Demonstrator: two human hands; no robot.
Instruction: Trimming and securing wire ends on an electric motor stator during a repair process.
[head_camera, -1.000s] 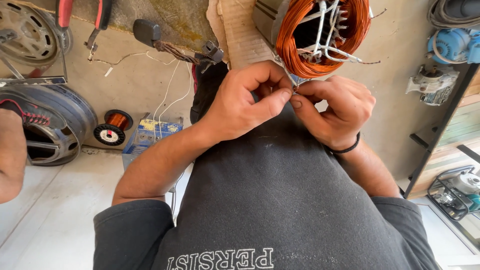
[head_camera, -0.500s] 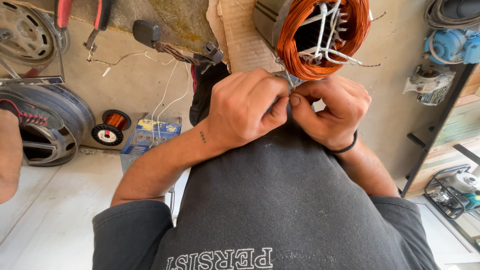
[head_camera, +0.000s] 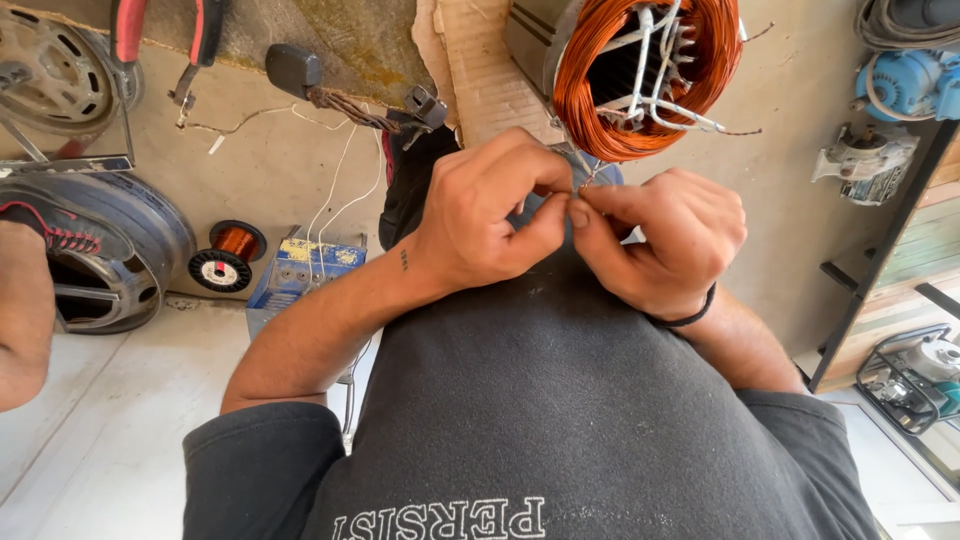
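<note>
Fingertips of the left hand (head_camera: 490, 215) and right hand (head_camera: 660, 240) meet, pinching a thin wire end (head_camera: 583, 187) (too fine to tell more). The wire lies just below the copper-wound stator (head_camera: 640, 75). A copper wire spool (head_camera: 225, 255) sits well apart on the floor (head_camera: 120, 450).

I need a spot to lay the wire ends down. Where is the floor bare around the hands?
Bare concrete floor lies between the copper-wound stator and the small grey motor. Another strip runs between the red-handled pliers and the copper wire spool. It is crowded where the left hand and right hand pinch wire.
</note>
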